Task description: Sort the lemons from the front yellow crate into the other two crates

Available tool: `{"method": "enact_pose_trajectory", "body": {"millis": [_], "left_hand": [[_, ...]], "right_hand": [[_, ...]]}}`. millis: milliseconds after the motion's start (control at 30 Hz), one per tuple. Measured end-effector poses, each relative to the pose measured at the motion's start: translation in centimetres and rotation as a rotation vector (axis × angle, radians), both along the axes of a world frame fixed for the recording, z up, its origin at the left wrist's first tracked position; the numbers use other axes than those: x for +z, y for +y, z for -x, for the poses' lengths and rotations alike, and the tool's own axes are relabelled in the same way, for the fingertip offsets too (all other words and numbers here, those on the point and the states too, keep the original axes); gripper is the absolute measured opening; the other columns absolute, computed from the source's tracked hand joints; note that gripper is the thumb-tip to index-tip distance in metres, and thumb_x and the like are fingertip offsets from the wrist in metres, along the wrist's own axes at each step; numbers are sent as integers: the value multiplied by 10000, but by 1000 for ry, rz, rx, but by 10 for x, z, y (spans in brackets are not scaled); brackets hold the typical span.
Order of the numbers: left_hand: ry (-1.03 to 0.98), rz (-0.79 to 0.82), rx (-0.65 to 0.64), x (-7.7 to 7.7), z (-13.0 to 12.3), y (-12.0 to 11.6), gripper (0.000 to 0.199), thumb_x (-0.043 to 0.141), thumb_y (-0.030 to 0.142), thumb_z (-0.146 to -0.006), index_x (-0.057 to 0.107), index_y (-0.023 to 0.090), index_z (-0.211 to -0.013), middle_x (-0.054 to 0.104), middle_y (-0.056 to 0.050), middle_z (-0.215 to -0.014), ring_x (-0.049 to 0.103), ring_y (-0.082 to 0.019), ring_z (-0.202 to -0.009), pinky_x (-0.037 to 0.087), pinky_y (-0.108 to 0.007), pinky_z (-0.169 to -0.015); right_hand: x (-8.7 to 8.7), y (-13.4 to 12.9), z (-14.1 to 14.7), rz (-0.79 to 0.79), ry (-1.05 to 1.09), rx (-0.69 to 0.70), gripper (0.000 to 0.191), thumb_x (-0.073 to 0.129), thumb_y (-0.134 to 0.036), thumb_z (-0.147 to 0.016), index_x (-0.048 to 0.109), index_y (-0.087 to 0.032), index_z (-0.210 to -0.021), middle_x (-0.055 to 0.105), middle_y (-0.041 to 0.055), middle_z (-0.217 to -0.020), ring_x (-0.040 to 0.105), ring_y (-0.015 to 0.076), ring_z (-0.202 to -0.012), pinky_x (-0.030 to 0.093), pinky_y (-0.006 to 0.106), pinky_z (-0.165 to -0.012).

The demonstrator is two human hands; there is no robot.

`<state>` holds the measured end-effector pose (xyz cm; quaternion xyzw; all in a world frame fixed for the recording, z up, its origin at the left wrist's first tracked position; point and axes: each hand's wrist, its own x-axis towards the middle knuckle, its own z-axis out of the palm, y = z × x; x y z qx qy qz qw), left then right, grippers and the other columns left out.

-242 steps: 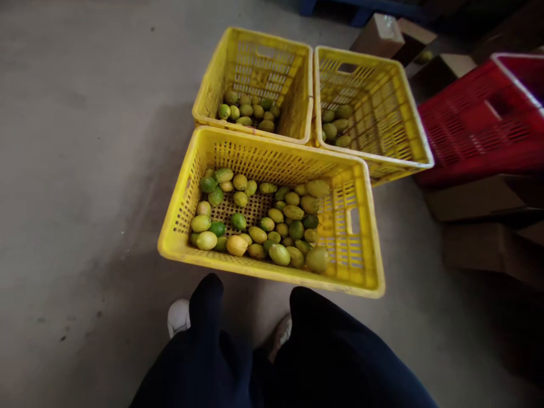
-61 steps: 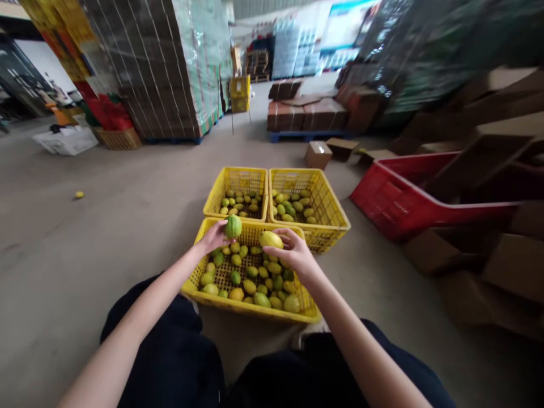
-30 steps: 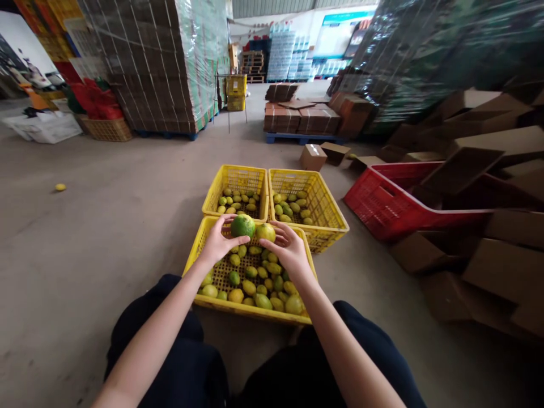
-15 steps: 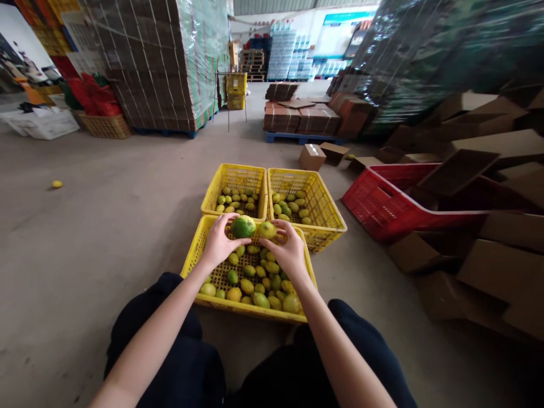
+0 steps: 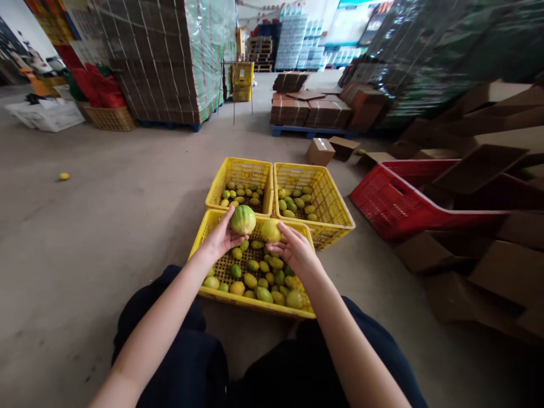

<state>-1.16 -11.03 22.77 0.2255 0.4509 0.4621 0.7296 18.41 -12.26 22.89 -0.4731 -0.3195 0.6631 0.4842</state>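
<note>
My left hand point(image 5: 221, 233) is closed around a large green lemon point(image 5: 243, 220) with a paler yellowish end turned toward me. A smaller yellow lemon point(image 5: 271, 230) sits in the grip of my right hand point(image 5: 293, 247), thumb on top and fingers beneath. Both fruits are held up side by side, slightly apart, over the near yellow crate point(image 5: 255, 306). Inside that crate lie several green and yellow lemons point(image 5: 264, 294), mostly toward its front and right. Behind it stand a left yellow crate point(image 5: 208, 195) and a right yellow crate point(image 5: 334, 228), each with several lemons at the bottom.
A red crate point(image 5: 374, 207) and a heap of open cardboard boxes point(image 5: 505, 272) crowd the right side. One lemon point(image 5: 64, 176) lies on the floor at left. Farther off are flattened cartons on a blue pallet point(image 5: 293, 131) and a wrapped stack point(image 5: 153, 62).
Both hands have turned their lemons: the green one now shows its pale end, and the right hand's fingers have shifted beneath the yellow one. The view has tilted down slightly.
</note>
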Motion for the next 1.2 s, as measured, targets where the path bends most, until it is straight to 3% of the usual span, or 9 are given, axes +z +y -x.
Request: {"method": "enact_pose_trajectory", "body": {"millis": [267, 567, 667, 800, 867, 1067, 1200], "left_hand": [[-204, 310, -17, 2, -1, 2, 717, 471, 696, -893, 684, 35, -1069, 688, -100, -679, 614, -92, -467, 516, -129, -431], [-137, 273, -28, 5, -7, 0, 673, 528, 680, -877, 688, 45, -1030, 688, -93, -679, 613, -98, -489, 524, -150, -451], [79, 65, 63, 3, -9, -3, 583, 633, 650, -825, 693, 91, -983, 720, -100, -781, 659, -125, -584, 561, -194, -527], [635, -466, 318, -1, -8, -9, 537, 851, 518, -639, 672, 152, -988, 727, -100, -1000, 712, -190, -802, 596, -262, -684], [824, -654, 365, -4, -7, -10, 566, 882, 455, -603, 653, 172, -1036, 718, -96, -1048, 714, -197, -819, 603, -297, -725], [985, -933, 377, -9, -12, -14, 530, 840, 390, -688, 622, 214, -1137, 682, -98, -1153, 692, -221, -995, 602, -354, -846], [918, -946, 403, -5, -17, -17, 549, 853, 397, -675, 631, 226, -1146, 677, -93, -1158, 682, -225, -1019, 592, -344, -866]], "right_hand": [[3, 3, -3, 228, 55, 80, 385, 626, -524, -877, 692, -151, -805, 725, 113, -663, 672, 158, -511, 611, 238, -535], [12, -1, 1, 251, 92, 44, 333, 639, -464, -882, 673, -143, -798, 712, 100, -652, 634, 114, -483, 577, 174, -524], [7, -3, 0, 73, 6, -33, 321, 805, -438, -721, 627, -197, -837, 710, 41, -701, 666, 138, -561, 615, 248, -625], [-2, -5, -4, -236, -325, -165, 590, 921, -477, -475, 580, -232, -889, 727, 39, -886, 708, 208, -737, 608, 354, -703], [-6, -5, -4, -322, -493, -225, 632, 913, -526, -437, 590, -224, -888, 723, 61, -935, 706, 229, -755, 594, 380, -700], [-10, -3, 0, -449, -565, -274, 590, 872, -566, -497, 594, -229, -893, 705, 74, -993, 697, 240, -822, 601, 389, -699], [-7, -4, 2, -456, -471, -234, 569, 891, -511, -495, 589, -232, -889, 698, 57, -997, 694, 231, -863, 604, 379, -737]]}}
